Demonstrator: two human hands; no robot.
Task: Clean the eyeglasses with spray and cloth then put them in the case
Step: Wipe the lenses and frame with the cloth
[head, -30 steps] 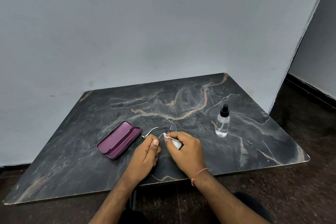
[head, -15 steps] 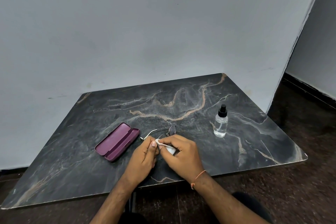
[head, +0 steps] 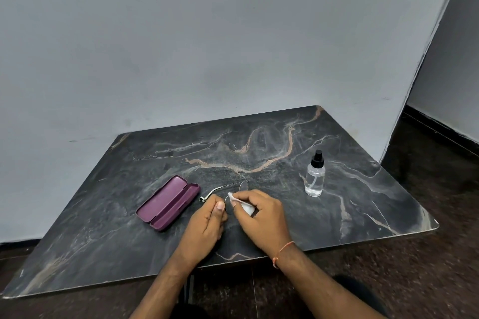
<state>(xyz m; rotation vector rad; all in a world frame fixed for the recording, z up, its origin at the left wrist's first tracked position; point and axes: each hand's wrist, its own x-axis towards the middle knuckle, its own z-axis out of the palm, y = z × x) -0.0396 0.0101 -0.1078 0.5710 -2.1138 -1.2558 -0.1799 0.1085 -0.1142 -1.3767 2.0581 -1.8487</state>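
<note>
big dark marble table (head: 363,202) with tan veins, matte purple oblong case (head: 168,202) lying open. clear spray bottle (head: 315,176) upright, off right. left hand (head: 207,217) curled round thin wire eyeglasses (head: 223,187), right hand (head: 261,217) pinching crumpled white cloth (head: 242,202) on a lens.

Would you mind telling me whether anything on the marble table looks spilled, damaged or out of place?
Nothing stands out. The clear spray bottle with a black cap stands upright, no liquid shows on the dark marble table, and the purple glasses case lies open beside the hands.
</note>
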